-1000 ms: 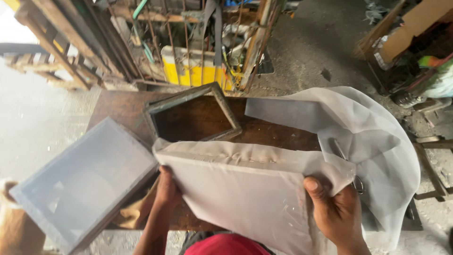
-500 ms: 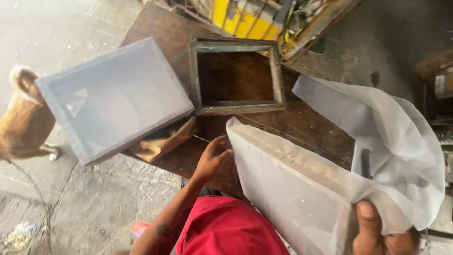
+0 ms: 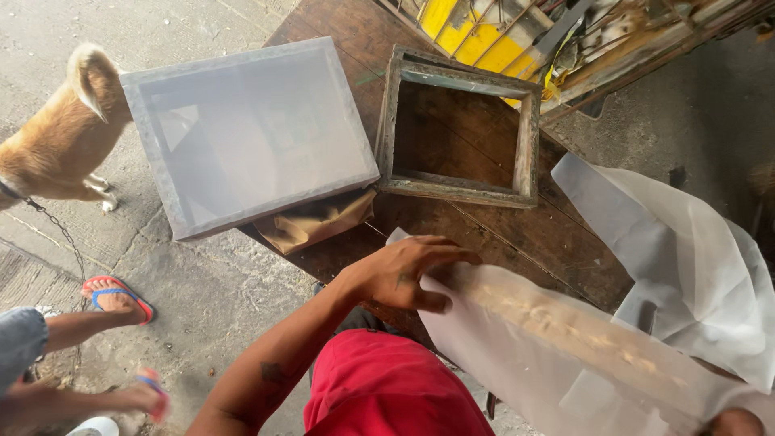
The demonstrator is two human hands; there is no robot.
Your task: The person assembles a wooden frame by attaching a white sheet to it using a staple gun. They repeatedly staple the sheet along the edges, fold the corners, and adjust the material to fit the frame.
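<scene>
While the dog (image 3: 60,137) stands at far left on the concrete, with another person's sandalled foot (image 3: 113,295) below it, I note the bench layout. 1 meshed frame (image 3: 246,133) overhangs the table's (image 3: 517,234) left edge, sitting on a brown rag (image 3: 319,222). Just right of it lies 1 bare frame (image 3: 460,129), open, wood showing through. My left hand (image 3: 408,270) lies flat on the near corner of the mesh (image 3: 565,347), fingers together and extended, thumb tucked under the edge, pressing not pinching. The mesh is draped over a third frame on the table's right half; a wooden rail shows through it. The excess billows off to the right. My right hand (image 3: 739,421) is only just visible at the bottom corner, at the mesh's far end; grip: cannot tell. Judgement: good stretching needs the left palm to anchor firmly, tension even along the rail, no wrinkles.
</scene>
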